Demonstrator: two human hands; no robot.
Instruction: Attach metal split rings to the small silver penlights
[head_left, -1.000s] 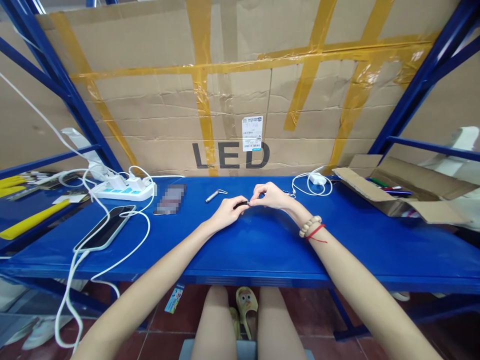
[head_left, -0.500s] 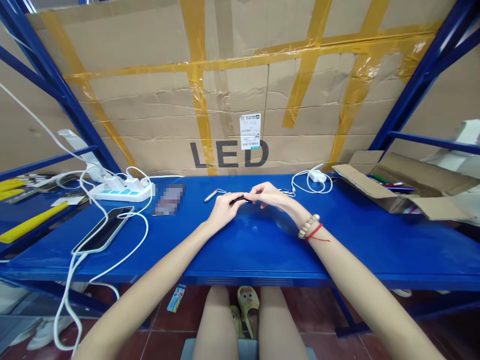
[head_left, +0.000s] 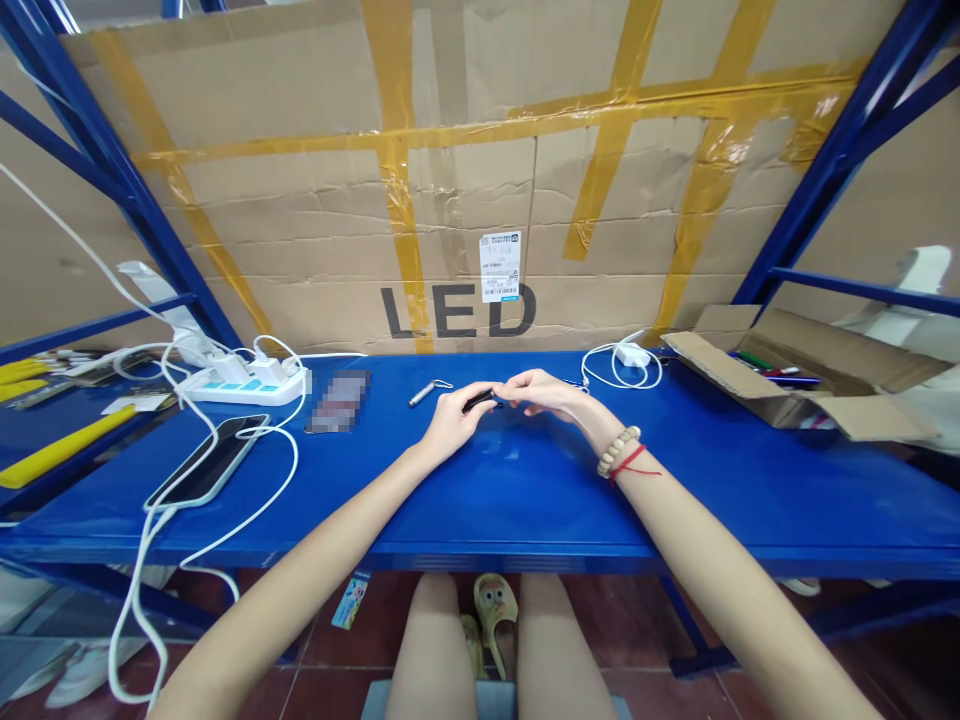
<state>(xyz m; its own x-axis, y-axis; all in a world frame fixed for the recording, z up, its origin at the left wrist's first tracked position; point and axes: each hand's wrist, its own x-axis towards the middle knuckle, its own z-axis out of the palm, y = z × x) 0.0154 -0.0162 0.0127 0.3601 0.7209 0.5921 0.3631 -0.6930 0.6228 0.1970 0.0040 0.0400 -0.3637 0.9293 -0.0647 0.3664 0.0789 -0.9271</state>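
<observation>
My left hand (head_left: 452,420) is closed around a small black object (head_left: 478,400), slim and dark, its exact kind too small to make out. From the other side my right hand (head_left: 541,392) meets it, fingers bent and pressed together at its right end. Both hands are just above the blue table (head_left: 495,500). A little left of my left hand lies a small silver stick-shaped thing (head_left: 425,394) with a loop at one end. My fingers hide part of the black object.
A white power strip (head_left: 247,385) with plugs and cables stands at the left. Near it lie a phone (head_left: 210,462) and a blurred flat item (head_left: 339,402). A white charger (head_left: 632,354) with a coiled cable lies behind my right hand. An open cardboard box (head_left: 727,372) holds pens at right.
My right fingertips have shifted slightly to the right along the black object, and more of its end shows. My left hand stays closed around it, moved a touch right.
</observation>
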